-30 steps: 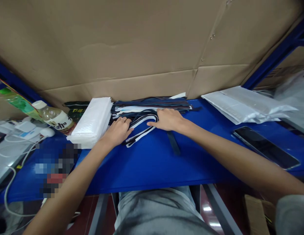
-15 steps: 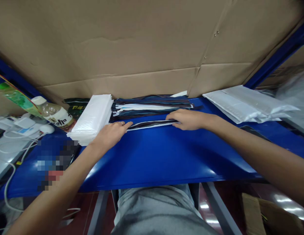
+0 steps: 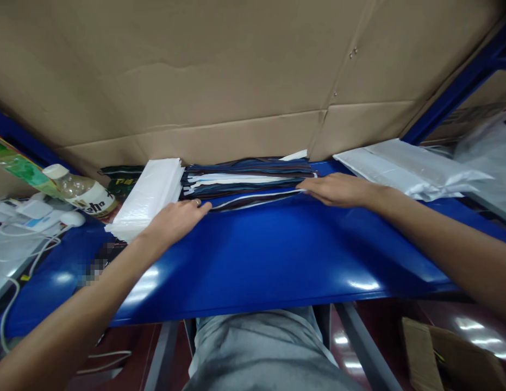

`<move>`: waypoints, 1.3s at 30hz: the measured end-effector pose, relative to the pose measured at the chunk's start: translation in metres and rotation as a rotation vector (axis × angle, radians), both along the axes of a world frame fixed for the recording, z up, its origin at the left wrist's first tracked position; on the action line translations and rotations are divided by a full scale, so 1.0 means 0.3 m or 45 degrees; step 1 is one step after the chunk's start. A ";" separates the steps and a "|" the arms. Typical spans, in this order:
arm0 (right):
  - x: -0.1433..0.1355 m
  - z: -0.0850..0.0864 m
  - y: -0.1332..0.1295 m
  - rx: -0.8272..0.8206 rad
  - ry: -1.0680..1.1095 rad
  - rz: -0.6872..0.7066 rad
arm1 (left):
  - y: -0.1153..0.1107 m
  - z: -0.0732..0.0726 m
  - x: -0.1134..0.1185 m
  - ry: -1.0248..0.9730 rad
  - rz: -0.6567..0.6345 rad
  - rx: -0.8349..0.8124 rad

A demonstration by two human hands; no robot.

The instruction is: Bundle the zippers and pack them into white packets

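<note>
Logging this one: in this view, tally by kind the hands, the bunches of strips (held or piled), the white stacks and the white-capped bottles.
Left hand and right hand: 2
Held strip bunch and piled strip bunch: 2
Left white stack and right white stack: 2
White-capped bottle: 1
Total: 7

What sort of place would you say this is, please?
Most likely a workbench in a workshop or warehouse: a pile of long dark and white strips lies on the blue table, with a stack of white packs to its left and cardboard standing behind.
</note>
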State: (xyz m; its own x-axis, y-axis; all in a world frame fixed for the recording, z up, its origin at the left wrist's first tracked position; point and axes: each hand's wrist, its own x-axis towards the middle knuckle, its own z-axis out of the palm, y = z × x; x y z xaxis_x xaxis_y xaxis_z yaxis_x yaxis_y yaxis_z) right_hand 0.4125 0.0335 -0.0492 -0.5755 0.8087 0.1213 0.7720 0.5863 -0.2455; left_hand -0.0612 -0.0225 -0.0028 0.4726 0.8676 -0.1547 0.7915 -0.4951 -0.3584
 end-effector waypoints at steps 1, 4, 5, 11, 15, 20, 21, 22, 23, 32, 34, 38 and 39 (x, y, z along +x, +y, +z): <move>0.008 0.022 0.019 0.017 -0.040 0.039 | 0.020 0.037 -0.001 -0.015 0.018 0.046; 0.017 0.091 0.105 0.174 -0.106 0.025 | 0.109 0.156 0.005 -0.106 0.098 0.274; 0.010 0.106 0.139 0.231 -0.094 -0.023 | 0.144 0.186 0.012 -0.124 0.135 0.333; -0.111 0.045 0.275 0.443 -0.141 -0.047 | 0.277 0.145 0.101 -0.144 0.191 0.429; -0.163 -0.012 0.255 0.399 -0.115 0.040 | 0.273 0.064 0.122 -0.149 0.108 0.389; -0.071 0.033 0.168 0.415 -0.076 -0.171 | 0.210 0.059 0.112 -0.201 0.104 0.433; -0.030 0.043 0.146 0.443 -0.091 -0.318 | 0.186 0.057 0.117 -0.235 0.105 0.451; 0.015 0.047 0.122 0.453 -0.128 -0.499 | 0.157 0.051 0.126 -0.287 0.103 0.454; 0.061 0.047 0.098 0.439 -0.179 -0.694 | 0.126 0.041 0.139 -0.351 0.111 0.444; 0.238 0.008 -0.005 0.228 -0.366 -1.285 | -0.020 -0.090 0.221 -0.657 0.187 0.190; 0.246 0.039 -0.016 0.241 -0.387 -1.333 | -0.014 -0.097 0.209 -0.702 0.196 0.182; 0.283 0.143 -0.077 0.291 -0.399 -1.297 | -0.011 -0.108 0.199 -0.822 0.230 0.161; 0.282 0.172 -0.097 0.321 -0.355 -1.234 | -0.012 -0.113 0.202 -0.880 0.221 0.148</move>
State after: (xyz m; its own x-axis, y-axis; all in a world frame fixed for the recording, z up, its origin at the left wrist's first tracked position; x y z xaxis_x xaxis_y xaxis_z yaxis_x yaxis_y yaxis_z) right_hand 0.4969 0.0045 0.0025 0.2745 0.9090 0.3138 0.9501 -0.3067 0.0575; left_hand -0.0006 -0.0261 -0.0368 0.2832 0.9316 0.2278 0.9201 -0.3309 0.2096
